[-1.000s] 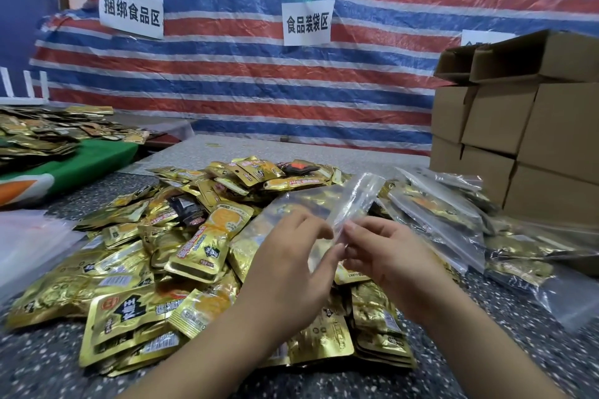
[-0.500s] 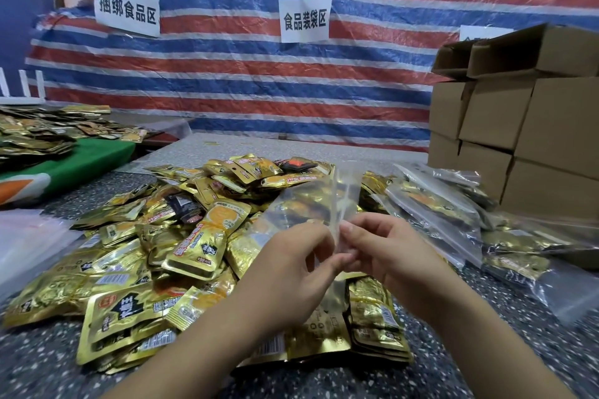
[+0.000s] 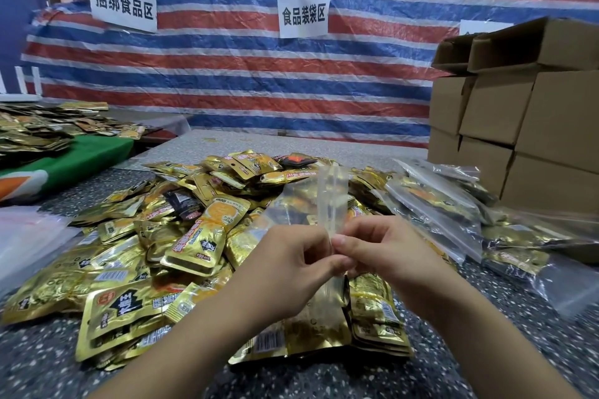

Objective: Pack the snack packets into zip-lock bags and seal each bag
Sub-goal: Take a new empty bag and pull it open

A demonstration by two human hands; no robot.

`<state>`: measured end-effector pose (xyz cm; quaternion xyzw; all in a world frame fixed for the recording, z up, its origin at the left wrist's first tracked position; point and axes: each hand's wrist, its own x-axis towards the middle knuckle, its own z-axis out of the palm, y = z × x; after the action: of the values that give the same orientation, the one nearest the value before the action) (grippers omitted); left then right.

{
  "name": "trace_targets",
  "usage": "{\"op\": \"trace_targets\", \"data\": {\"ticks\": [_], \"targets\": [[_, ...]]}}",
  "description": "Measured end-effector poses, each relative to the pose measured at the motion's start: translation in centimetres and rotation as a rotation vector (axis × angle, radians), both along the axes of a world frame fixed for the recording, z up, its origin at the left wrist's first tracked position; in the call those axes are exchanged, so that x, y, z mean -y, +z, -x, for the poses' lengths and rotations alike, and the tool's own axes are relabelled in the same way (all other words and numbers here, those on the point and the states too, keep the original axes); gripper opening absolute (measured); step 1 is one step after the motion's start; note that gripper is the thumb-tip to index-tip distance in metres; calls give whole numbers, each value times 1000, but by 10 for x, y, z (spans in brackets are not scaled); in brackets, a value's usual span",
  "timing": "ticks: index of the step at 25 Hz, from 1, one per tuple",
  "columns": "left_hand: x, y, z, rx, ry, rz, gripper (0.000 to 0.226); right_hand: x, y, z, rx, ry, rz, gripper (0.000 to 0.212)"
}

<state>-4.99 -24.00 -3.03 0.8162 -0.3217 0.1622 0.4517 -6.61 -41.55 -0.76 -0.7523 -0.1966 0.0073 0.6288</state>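
Note:
A clear empty zip-lock bag stands upright above the heap, held by its edge between both hands. My left hand pinches that edge from the left, and my right hand pinches it from the right, fingertips almost meeting. Below them a big heap of gold snack packets covers the speckled table. Several filled zip-lock bags lie to the right of the heap.
Stacked cardboard boxes stand at the right. A pile of clear empty bags lies at the left edge. A green-covered table with more gold packets is at the far left. A striped tarp hangs behind.
The bag's top has swung from leaning right to standing upright. Both hands rose slightly and kept pinching its edge.

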Motion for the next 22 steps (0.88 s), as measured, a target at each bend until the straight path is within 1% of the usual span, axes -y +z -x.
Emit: {"op": "trace_targets", "data": {"ticks": [6,13,15,18,20,22], "targets": [[-4,4,2,-26,-10,-30,36,0,-1,-1,-20,35,4,16],[-7,7,3,-97,-85,-41,22,-1,-1,0,-22,15,9,16],[-8,8,3,-123,-124,-36,23,0,-1,0,-36,13,-17,16],[-8,9,3,-182,-181,30,32,-1,0,0,-58,-2,-55,19],[-9,11,1,-165,-141,50,32,-1,2,0,-40,-53,-73,18],[-14,13,-7,-135,-25,85,33,4,6,-3,-19,-191,-121,18]]}}
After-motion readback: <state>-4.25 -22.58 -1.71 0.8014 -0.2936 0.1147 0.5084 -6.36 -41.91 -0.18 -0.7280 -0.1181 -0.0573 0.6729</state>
